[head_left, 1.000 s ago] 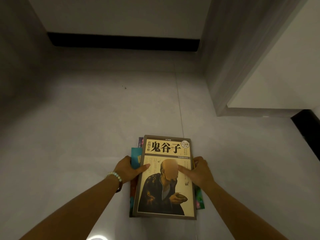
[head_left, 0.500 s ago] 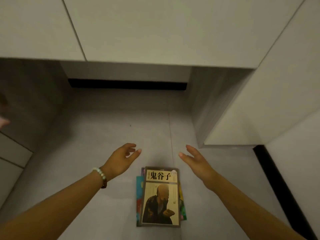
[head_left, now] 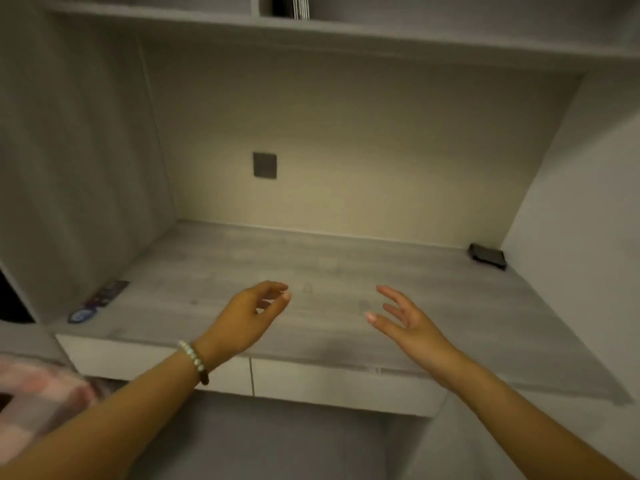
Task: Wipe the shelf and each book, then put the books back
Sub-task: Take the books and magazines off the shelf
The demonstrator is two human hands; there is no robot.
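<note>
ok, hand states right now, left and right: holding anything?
Left hand: open, fingers loosely curled, holding nothing.
Right hand: open, fingers spread, holding nothing.

hands [head_left: 332, 317] let go of books, now raised over shelf [head_left: 346, 271].

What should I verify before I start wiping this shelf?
1. Hands free: the left hand and right hand are open and hold nothing. Ok.
2. Wiping cloth in hand: none. Not ok.
3. Whether the pink checked fabric at lower left is a usable cloth: cannot tell.
4. Books off the shelf: none lie on it. Ok.
5. Surface otherwise bare: a small dark object sits in the back right corner, and stickers lie near the left front edge. Not ok.
6. Dust on the surface: the view is blurred. Cannot tell.
</note>
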